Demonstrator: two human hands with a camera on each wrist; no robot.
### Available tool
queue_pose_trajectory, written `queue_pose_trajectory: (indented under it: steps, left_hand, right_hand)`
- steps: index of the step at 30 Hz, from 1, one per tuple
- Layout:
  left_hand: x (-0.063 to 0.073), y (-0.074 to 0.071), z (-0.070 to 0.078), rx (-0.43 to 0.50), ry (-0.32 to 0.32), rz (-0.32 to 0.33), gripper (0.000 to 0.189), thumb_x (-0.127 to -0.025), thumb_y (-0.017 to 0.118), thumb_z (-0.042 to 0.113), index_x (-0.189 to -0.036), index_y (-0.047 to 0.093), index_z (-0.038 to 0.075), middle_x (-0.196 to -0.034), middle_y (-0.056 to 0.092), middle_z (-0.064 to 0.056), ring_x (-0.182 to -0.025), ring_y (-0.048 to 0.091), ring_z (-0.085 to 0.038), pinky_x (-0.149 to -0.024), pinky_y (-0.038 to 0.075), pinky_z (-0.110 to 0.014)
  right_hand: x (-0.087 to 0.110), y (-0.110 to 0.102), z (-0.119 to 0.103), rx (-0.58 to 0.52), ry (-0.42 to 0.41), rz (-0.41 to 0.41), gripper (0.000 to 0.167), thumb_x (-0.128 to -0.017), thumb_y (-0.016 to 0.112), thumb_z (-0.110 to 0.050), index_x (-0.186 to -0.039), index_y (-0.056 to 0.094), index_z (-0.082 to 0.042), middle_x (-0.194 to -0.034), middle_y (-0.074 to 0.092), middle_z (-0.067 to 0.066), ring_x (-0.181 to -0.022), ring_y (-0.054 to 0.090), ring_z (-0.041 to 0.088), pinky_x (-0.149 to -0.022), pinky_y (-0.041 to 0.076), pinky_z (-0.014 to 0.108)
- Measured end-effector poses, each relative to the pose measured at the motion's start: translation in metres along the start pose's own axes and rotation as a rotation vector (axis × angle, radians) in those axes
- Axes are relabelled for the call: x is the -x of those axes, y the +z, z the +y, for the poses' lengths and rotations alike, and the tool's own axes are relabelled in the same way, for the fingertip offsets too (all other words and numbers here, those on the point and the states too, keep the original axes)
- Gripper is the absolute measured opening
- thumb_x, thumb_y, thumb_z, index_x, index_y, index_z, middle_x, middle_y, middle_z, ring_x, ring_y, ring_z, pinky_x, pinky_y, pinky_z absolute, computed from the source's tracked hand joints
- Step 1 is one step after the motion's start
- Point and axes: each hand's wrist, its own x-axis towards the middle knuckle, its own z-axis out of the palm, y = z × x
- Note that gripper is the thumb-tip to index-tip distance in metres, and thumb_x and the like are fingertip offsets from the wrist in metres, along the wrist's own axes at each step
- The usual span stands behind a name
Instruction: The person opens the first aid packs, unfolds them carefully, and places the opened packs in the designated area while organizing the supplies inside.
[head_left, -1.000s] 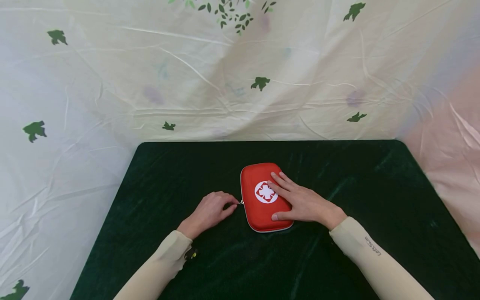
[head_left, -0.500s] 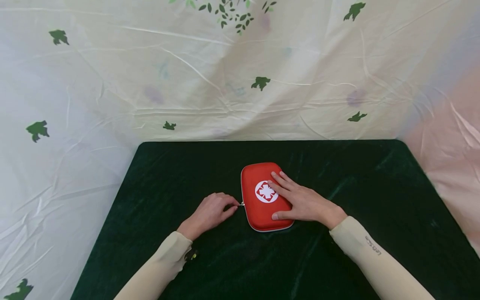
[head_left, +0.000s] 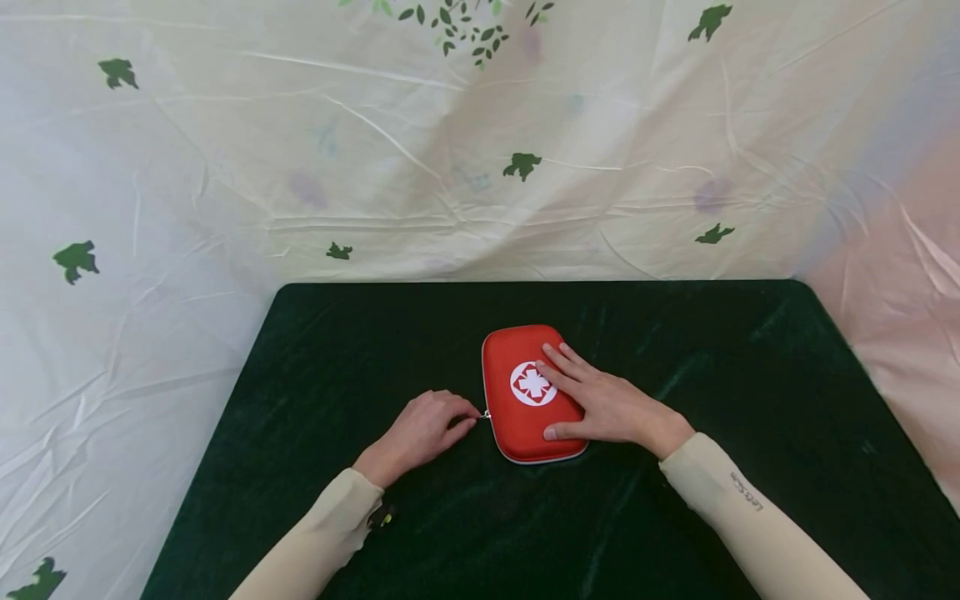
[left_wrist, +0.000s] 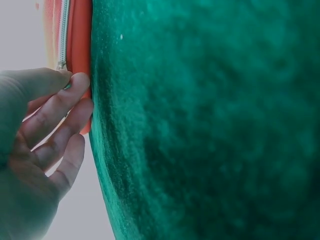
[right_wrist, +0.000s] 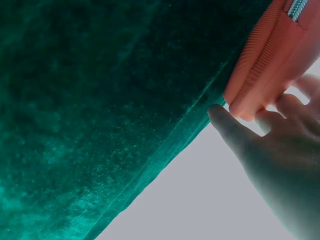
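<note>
A red zippered first-aid case (head_left: pixel 517 433) with a white cross emblem lies flat on the dark green cloth. My left hand (head_left: pixel 420 433) is at its left side, thumb and forefinger pinching the small metal zipper pull (head_left: pixel 485 415). In the left wrist view, the zipper (left_wrist: pixel 63 35) runs along the side of the case, and the fingertips meet at the slider. My right hand (head_left: pixel 607 404) rests on the lid with fingers spread, covering part of the emblem. The right wrist view shows the case (right_wrist: pixel 270 65) from its edge, with the right hand (right_wrist: pixel 285 150) against it.
Green velvet cloth (head_left: pixel 360 342) covers the table around the case. Behind and beside it hangs a pale curtain (head_left: pixel 420 167) with green bird and leaf prints. A dark wrist-worn item (head_left: pixel 381 514) shows at the left cuff.
My left hand has slid a little toward the near edge with the zipper pull, along the case's left side. The right hand and the case have stayed in place.
</note>
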Motion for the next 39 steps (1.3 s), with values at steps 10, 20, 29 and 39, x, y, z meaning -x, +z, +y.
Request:
queue_pose_trajectory:
  steps: [10, 20, 29, 39]
  left_hand:
    - [0.003, -0.006, 0.014, -0.025, 0.01, -0.018, 0.022, -0.103, 0.065, 0.026, -0.119, 0.074, 0.014, -0.111, 0.075, 0.0, -0.097, 0.068, -0.012, -0.09, 0.055, -0.04]
    - [0.003, -0.015, 0.033, -0.042, -0.03, -0.026, 0.017, -0.098, 0.071, 0.02, -0.114, 0.075, 0.016, -0.106, 0.076, 0.004, -0.093, 0.068, -0.007, -0.089, 0.056, -0.04]
    - [0.005, -0.015, 0.039, -0.055, -0.044, -0.059, 0.017, -0.1, 0.07, 0.022, -0.115, 0.075, 0.017, -0.108, 0.075, 0.005, -0.095, 0.067, -0.004, -0.09, 0.055, -0.037]
    - [0.008, -0.012, 0.041, -0.055, -0.048, -0.072, 0.017, -0.1, 0.069, 0.023, -0.115, 0.075, 0.017, -0.108, 0.075, 0.006, -0.095, 0.067, -0.004, -0.089, 0.055, -0.035]
  right_hand:
    - [0.0, 0.0, 0.001, -0.004, 0.0, -0.003, 0.104, -0.085, 0.062, -0.078, -0.167, 0.018, -0.031, -0.175, 0.0, -0.006, -0.159, 0.006, 0.028, -0.109, 0.044, 0.055]
    - [0.0, 0.0, 0.001, 0.0, 0.002, -0.002, 0.104, -0.084, 0.063, -0.078, -0.167, 0.019, -0.031, -0.175, 0.001, -0.005, -0.159, 0.006, 0.028, -0.109, 0.045, 0.056]
    - [0.0, 0.0, 0.001, -0.006, 0.003, -0.002, 0.105, -0.084, 0.064, -0.077, -0.167, 0.019, -0.031, -0.175, 0.002, -0.005, -0.159, 0.007, 0.029, -0.107, 0.046, 0.055]
    - [0.0, 0.0, 0.002, -0.007, -0.001, 0.001, 0.104, -0.084, 0.063, -0.078, -0.167, 0.02, -0.031, -0.175, 0.002, -0.005, -0.159, 0.007, 0.028, -0.107, 0.046, 0.055]
